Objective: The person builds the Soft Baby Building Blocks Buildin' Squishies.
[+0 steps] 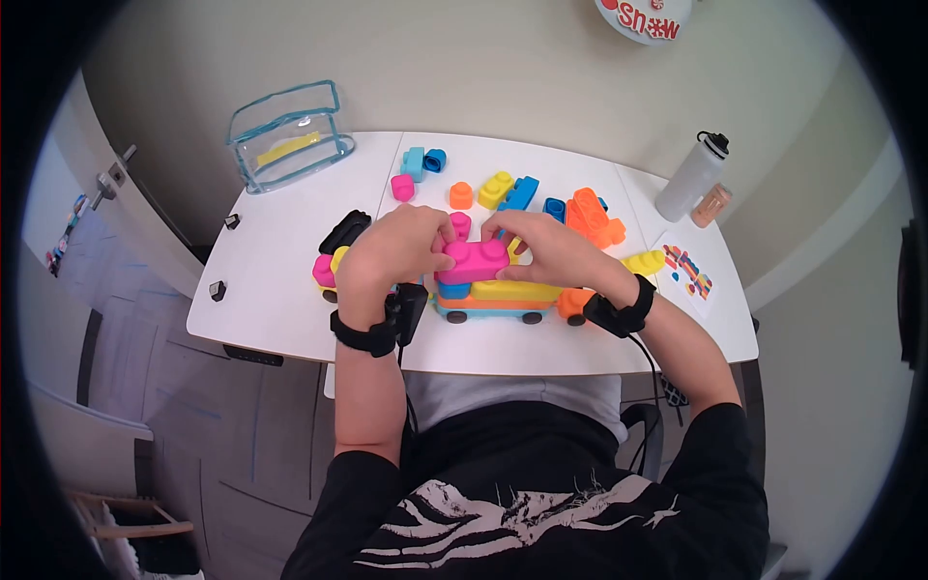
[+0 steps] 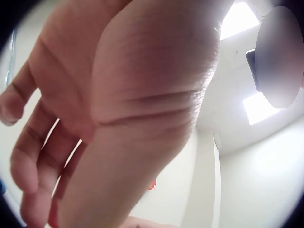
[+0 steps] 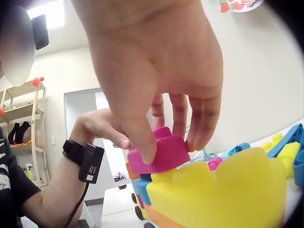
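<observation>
A long pink block (image 1: 476,263) (image 3: 166,153) lies on top of a stack with blue, yellow (image 1: 522,291) (image 3: 218,190), orange and light blue layers on black wheels. The left hand (image 1: 399,246) (image 3: 100,125) grips its left end, thumb on the near side. At the other end, the right hand (image 1: 561,253) (image 3: 161,66) pinches it between thumb and fingers. Only the left hand's palm and bent fingers (image 2: 38,166) show in the left wrist view, no block. An orange piece (image 1: 572,304) stands at the stack's right end.
Behind the stack lie loose blocks, including orange (image 1: 461,195) and yellow (image 1: 496,189) ones. A wheeled piece with pink and yellow blocks (image 1: 325,270) stands left. A clear case (image 1: 290,153), grey bottle (image 1: 691,179), small jar (image 1: 710,205) and printed sheet (image 1: 688,274) surround them.
</observation>
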Tool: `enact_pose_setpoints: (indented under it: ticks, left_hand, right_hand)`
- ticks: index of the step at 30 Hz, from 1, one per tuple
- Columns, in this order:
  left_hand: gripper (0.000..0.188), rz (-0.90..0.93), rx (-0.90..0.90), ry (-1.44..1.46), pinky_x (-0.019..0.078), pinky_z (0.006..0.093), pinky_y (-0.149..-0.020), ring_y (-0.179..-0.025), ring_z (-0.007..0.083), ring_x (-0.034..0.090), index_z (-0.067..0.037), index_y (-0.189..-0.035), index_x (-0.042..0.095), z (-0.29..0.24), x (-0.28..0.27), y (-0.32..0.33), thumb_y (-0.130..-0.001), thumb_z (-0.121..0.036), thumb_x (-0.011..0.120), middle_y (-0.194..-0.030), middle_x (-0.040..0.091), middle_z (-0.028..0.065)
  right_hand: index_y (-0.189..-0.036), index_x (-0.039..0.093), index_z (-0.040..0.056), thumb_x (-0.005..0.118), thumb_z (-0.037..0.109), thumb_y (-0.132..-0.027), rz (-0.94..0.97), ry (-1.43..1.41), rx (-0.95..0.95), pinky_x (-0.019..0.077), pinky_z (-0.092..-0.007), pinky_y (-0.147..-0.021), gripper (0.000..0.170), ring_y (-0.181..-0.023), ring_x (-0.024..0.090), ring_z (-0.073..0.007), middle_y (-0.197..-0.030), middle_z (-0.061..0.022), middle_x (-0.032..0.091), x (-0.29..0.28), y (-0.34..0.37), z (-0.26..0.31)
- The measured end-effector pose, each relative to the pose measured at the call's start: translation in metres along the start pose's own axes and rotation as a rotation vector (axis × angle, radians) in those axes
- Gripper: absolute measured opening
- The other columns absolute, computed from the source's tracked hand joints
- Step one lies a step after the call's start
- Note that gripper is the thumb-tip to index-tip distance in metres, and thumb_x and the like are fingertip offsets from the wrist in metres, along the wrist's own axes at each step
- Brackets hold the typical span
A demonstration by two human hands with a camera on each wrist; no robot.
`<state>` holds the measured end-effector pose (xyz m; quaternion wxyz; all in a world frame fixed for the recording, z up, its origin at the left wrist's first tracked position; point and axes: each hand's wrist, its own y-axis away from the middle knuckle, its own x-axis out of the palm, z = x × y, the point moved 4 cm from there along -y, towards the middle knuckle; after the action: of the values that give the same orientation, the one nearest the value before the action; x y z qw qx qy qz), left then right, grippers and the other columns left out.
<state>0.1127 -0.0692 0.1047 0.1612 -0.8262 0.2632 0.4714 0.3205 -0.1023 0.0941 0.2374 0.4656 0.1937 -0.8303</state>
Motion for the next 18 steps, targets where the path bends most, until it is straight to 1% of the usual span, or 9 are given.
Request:
enact_pose_setpoints:
  ticks: [6,8,9,11,15,17,18]
  left_hand:
    - [0.034,0.045,-0.031,0.019,0.0578,0.0341,-0.077,-0.085,0.0236,0.075,-0.001,-0.107,0.075,-0.004,-0.002,0.001,-0.08,-0.016,0.087,-0.092,0.077,0.0109]
    - [0.033,0.04,-0.043,0.021,0.0579,0.034,-0.077,-0.084,0.0234,0.075,-0.001,-0.106,0.075,-0.003,-0.001,0.001,-0.079,-0.016,0.087,-0.092,0.077,0.011]
    - [0.033,0.039,-0.02,-0.008,0.058,0.0342,-0.077,-0.084,0.0235,0.075,-0.001,-0.105,0.075,-0.002,0.002,-0.001,-0.079,-0.016,0.087,-0.092,0.077,0.0111]
    - [0.032,0.042,0.003,-0.038,0.058,0.0343,-0.076,-0.084,0.0237,0.075,-0.001,-0.104,0.076,-0.002,0.007,-0.003,-0.078,-0.016,0.087,-0.092,0.077,0.0111]
    - [0.031,-0.001,-0.072,-0.078,0.058,0.0348,-0.075,-0.08,0.0243,0.075,-0.003,-0.103,0.077,0.003,0.007,-0.003,-0.076,-0.015,0.088,-0.092,0.077,0.0106]
    - [0.031,-0.015,-0.097,-0.082,0.058,0.0347,-0.074,-0.079,0.0243,0.075,-0.003,-0.103,0.078,0.001,0.005,-0.001,-0.076,-0.014,0.089,-0.091,0.077,0.0102]
    - [0.029,0.01,-0.159,-0.098,0.0581,0.0361,-0.078,-0.086,0.0246,0.075,-0.005,-0.101,0.078,0.0,0.003,0.0,-0.076,-0.016,0.089,-0.092,0.078,0.0084]
  right_hand:
    - [-0.124,0.06,0.0084,0.09,0.014,-0.08,-0.003,0.023,-0.065,0.0606,-0.0363,-0.082,0.053,-0.102,0.069,-0.0243,-0.117,-0.0071,0.066,-0.001,0.001,0.0]
    - [-0.12,0.062,0.0053,0.09,0.016,-0.079,-0.013,-0.003,-0.066,0.0568,-0.0384,-0.082,0.051,-0.099,0.069,-0.027,-0.109,-0.0106,0.068,0.001,0.002,0.002]
    - [-0.12,0.062,0.0053,0.09,0.016,-0.079,-0.012,-0.006,-0.064,0.0568,-0.0384,-0.082,0.051,-0.099,0.069,-0.027,-0.109,-0.0106,0.068,0.004,0.002,0.001]
    - [-0.119,0.062,0.0057,0.091,0.017,-0.078,-0.049,0.015,-0.125,0.0555,-0.0395,-0.085,0.051,-0.098,0.069,-0.0276,-0.109,-0.0109,0.068,0.011,0.002,0.0]
    - [-0.12,0.063,0.0063,0.092,0.015,-0.077,-0.032,-0.007,-0.06,0.0549,-0.0407,-0.086,0.053,-0.098,0.068,-0.0289,-0.108,-0.0115,0.068,0.012,0.001,0.001]
    - [-0.127,0.06,0.0087,0.089,0.024,-0.084,0.031,0.048,-0.079,0.0575,-0.0374,-0.083,0.054,-0.102,0.068,-0.0262,-0.116,-0.0088,0.068,0.013,-0.002,0.001]
    - [-0.127,0.06,0.0087,0.089,0.024,-0.084,0.027,0.051,-0.081,0.0575,-0.0374,-0.083,0.054,-0.102,0.068,-0.0262,-0.116,-0.0088,0.068,0.01,-0.006,0.0]
